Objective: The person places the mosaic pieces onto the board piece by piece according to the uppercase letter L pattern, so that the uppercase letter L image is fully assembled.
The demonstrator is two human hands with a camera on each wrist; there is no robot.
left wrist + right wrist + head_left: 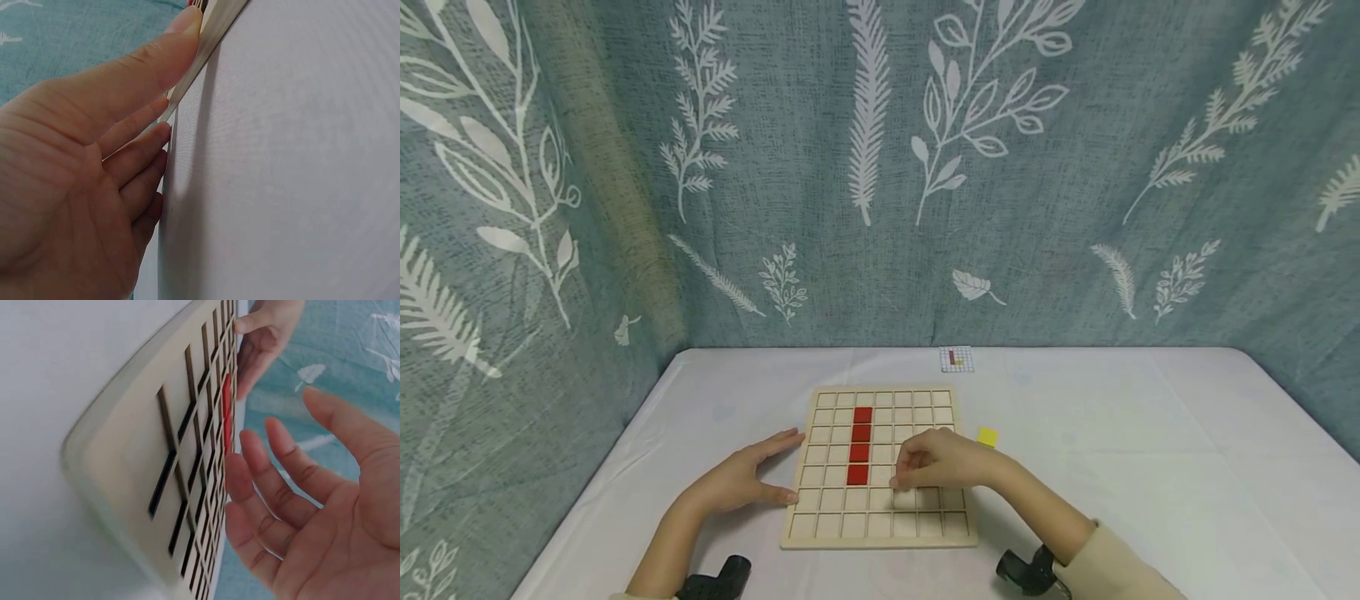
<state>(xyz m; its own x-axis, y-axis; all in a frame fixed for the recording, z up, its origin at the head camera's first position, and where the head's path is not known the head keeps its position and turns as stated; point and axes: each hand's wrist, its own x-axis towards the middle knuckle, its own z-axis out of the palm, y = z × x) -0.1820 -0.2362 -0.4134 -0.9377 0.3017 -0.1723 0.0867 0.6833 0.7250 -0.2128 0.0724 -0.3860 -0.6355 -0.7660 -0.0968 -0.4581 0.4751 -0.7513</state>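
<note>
A wooden grid board (880,544) lies flat on the table, with several red square tiles (860,433) set in one column left of its middle. My left hand (737,477) rests at the board's left edge; in the left wrist view the thumb (150,69) touches the rim, and the fingers are spread and relaxed. Over the right half of the board hovers my right hand (943,461), fingers loosely bent. The right wrist view shows that hand (331,512) with thumb and fingers apart and nothing between them. A yellow tile (987,437) lies just off the board's right edge.
At the table's back edge is a small card (957,359) printed with a grid and coloured squares. A white cloth (1150,450) covers the table. Behind stands a teal curtain (820,167) with leaf prints. Black devices (1026,571) are worn at both wrists.
</note>
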